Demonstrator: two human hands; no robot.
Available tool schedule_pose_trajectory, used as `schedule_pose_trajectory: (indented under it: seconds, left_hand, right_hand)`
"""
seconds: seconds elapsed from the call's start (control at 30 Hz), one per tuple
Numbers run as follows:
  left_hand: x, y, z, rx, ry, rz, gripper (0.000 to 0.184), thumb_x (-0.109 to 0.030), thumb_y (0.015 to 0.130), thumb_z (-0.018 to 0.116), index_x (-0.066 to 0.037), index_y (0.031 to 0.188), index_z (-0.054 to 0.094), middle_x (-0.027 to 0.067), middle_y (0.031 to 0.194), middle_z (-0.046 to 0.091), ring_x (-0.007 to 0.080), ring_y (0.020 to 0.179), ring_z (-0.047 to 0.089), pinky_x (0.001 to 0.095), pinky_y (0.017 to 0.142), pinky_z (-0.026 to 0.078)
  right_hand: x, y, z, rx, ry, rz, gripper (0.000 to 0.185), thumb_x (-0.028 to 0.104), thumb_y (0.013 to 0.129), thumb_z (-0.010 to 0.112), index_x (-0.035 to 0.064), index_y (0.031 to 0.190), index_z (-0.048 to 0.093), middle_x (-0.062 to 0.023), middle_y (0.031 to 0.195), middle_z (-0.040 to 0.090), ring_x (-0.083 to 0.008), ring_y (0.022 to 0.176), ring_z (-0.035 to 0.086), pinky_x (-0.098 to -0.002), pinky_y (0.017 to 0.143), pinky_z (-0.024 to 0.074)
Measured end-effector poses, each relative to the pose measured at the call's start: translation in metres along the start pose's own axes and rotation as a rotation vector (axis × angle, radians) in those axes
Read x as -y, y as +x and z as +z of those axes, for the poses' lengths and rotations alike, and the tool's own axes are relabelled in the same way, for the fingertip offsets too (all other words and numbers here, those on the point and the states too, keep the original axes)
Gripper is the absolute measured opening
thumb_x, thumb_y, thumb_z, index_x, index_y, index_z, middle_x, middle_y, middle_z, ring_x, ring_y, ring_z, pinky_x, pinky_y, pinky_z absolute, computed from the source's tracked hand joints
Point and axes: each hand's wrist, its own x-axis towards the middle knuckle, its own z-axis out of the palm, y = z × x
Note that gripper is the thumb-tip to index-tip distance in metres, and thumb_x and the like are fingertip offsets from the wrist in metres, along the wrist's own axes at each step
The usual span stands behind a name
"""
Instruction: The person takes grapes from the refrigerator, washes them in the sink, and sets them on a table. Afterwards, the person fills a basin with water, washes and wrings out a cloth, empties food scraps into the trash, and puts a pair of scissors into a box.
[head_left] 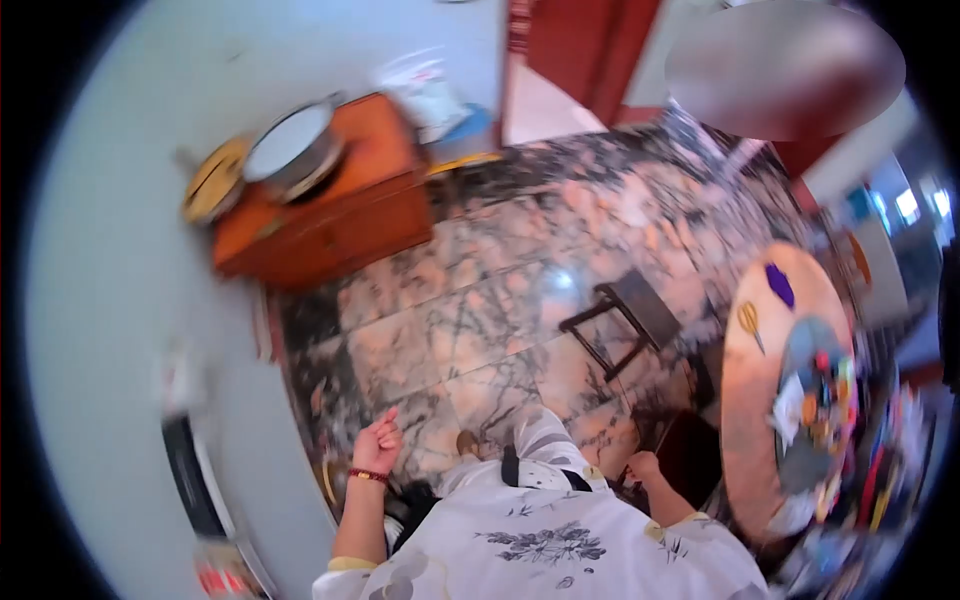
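My left hand, with a dark red bracelet at the wrist, hangs in the air over the marble floor. Its fingers are curled in, the index finger a little straighter, and nothing shows in them. On the other side my right hand is low beside my body, near a dark brown seat. Its fingers look curled; the palm side is hidden, so whatever may be in it cannot be made out. Between the hands are my white patterned shirt and light trousers.
A dark stool stands on the marble floor. To the right, an oval table bears yellow-handled scissors, a purple item and clutter. An orange cabinet with a large pot stands at left. Another person appears blurred, upper right.
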Motion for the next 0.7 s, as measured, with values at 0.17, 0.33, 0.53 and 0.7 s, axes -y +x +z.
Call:
schedule_pose_trajectory:
  seconds: [0.17, 0.33, 0.53, 0.7]
  left_hand:
    - [-0.031, 0.14, 0.117, 0.073, 0.058, -0.151, 0.022, -0.008, 0.098, 0.041, 0.002, 0.108, 0.058, -0.0036, 0.063, 0.037, 0.007, 0.054, 0.034, 0.0183, 0.045, 0.03]
    - [-0.019, 0.245, 0.233, 0.031, 0.024, -0.294, 0.024, -0.005, 0.097, 0.041, 0.005, 0.113, 0.055, -0.0015, 0.066, 0.038, 0.0079, 0.057, 0.035, 0.0181, 0.05, 0.033]
    - [-0.023, 0.353, 0.4, 0.094, 0.2, -0.283, 0.027, -0.001, 0.096, 0.043, 0.005, 0.12, 0.052, 0.0003, 0.072, 0.043, 0.0097, 0.062, 0.041, 0.0196, 0.055, 0.04]
    - [-0.043, 0.479, 0.489, -0.002, 0.29, -0.31, 0.03, -0.002, 0.097, 0.041, 0.003, 0.126, 0.049, 0.0015, 0.075, 0.047, 0.0104, 0.065, 0.045, 0.0195, 0.06, 0.045]
  right_hand:
    - [0.012, -0.001, -0.012, 0.245, 0.219, 0.301, 0.026, 0.022, 0.081, 0.052, 0.0064, 0.066, 0.068, -0.0111, 0.068, 0.066, -0.0226, 0.058, 0.065, -0.0395, 0.049, 0.0501]
    - [0.04, 0.12, -0.071, 0.084, 0.187, -0.243, 0.024, 0.031, 0.081, 0.055, 0.0117, 0.086, 0.068, -0.0108, 0.082, 0.067, -0.0308, 0.075, 0.065, -0.0435, 0.075, 0.0506]
    - [0.102, 0.26, -0.333, -0.452, 0.694, 0.122, 0.017, 0.021, 0.08, 0.061, 0.0077, 0.09, 0.065, -0.0148, 0.085, 0.067, -0.0336, 0.08, 0.065, -0.0431, 0.072, 0.0513]
    - [0.088, 0.372, -0.432, -0.729, 0.911, 0.231, 0.017, 0.022, 0.082, 0.064, 0.0069, 0.09, 0.066, -0.0114, 0.077, 0.067, -0.0266, 0.071, 0.065, -0.035, 0.065, 0.0518]
